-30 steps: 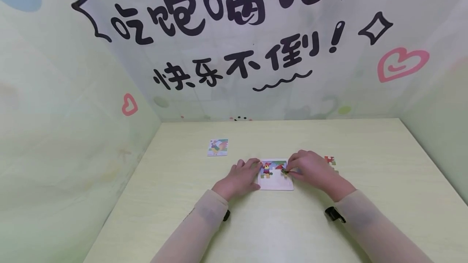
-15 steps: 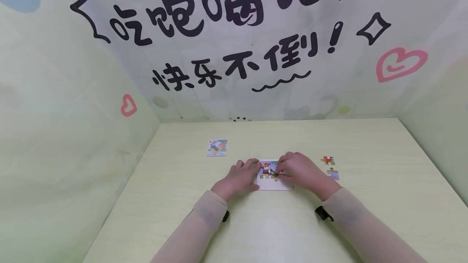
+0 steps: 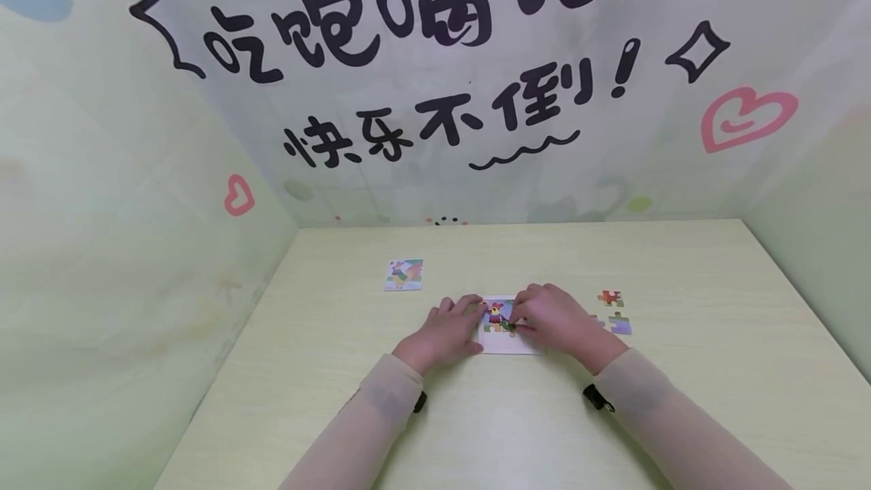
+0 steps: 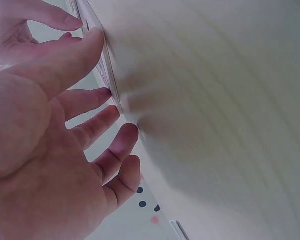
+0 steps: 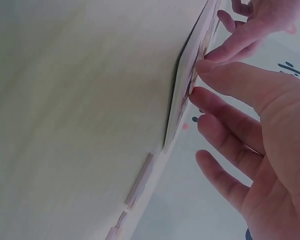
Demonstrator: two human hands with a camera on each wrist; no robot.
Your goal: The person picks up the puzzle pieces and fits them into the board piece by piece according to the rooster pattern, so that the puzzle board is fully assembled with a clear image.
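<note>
A small jigsaw board (image 3: 495, 346) with a white base and a colourful partial picture lies flat on the table. My left hand (image 3: 438, 331) rests at its left side, thumb near the lower corner and fingers spread along the edge; the left wrist view has these fingertips touching the board edge (image 4: 110, 75). Over the picture, my right hand (image 3: 554, 316) pinches a greenish puzzle piece (image 3: 507, 327) between thumb and fingers, down at the board. The right wrist view shows the pinched piece (image 5: 192, 85) edge-on. My right hand hides the board's upper right part.
To the right lie a red puzzle piece (image 3: 611, 298) and a purple-green puzzle piece (image 3: 619, 324), with another piece (image 3: 595, 319) partly behind my right hand. A picture card (image 3: 404, 275) lies at the back left. Printed fabric walls (image 3: 381, 203) enclose the table.
My right hand has moved left across the board with the pinched piece, then stayed nearly in place. Loose pieces at the right have come into view. My left hand has stayed put.
</note>
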